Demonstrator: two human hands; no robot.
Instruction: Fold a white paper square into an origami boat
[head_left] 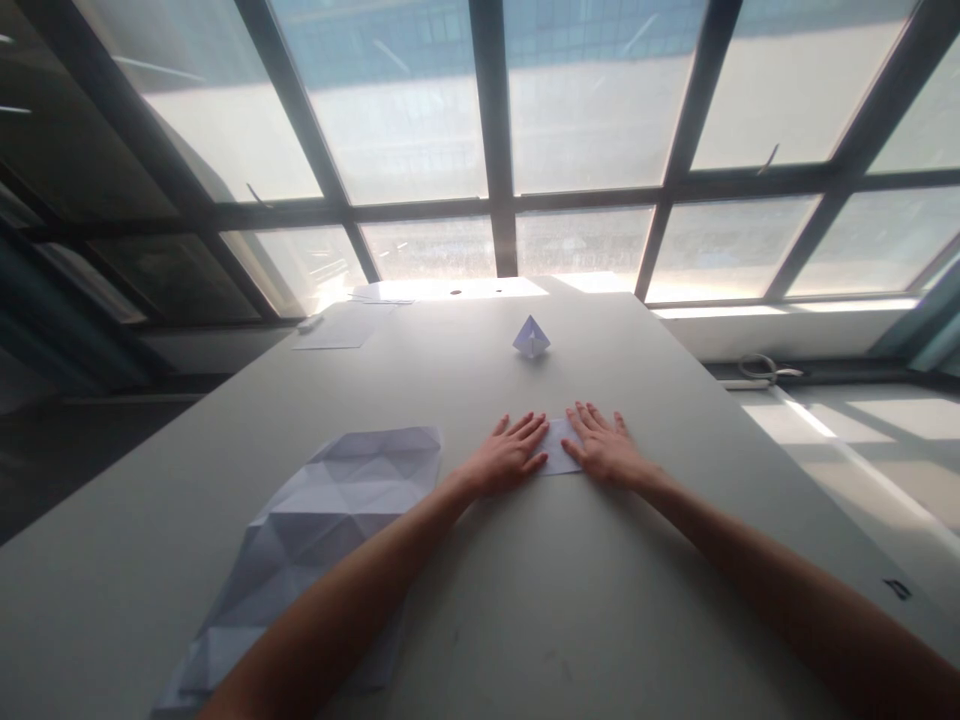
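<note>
A small white piece of paper (pixel 560 450) lies flat on the white table (pixel 540 600), partly covered by both hands. My left hand (pixel 510 455) rests flat on its left side with the fingers spread. On the paper's right side my right hand (pixel 604 447) lies palm down, fingers also apart. How far the paper reaches beneath the hands is hidden. Farther back stands a folded paper shape (pixel 532 338) with a pointed top. Under and beside my left forearm is a large creased sheet of paper (pixel 330 500).
Flat white sheets (pixel 341 328) lie at the table's far left. Large windows (pixel 420 130) with dark frames rise behind the table. A coiled cable (pixel 757 368) is near the wall on the right. Sunlight falls on the floor (pixel 862 450) there.
</note>
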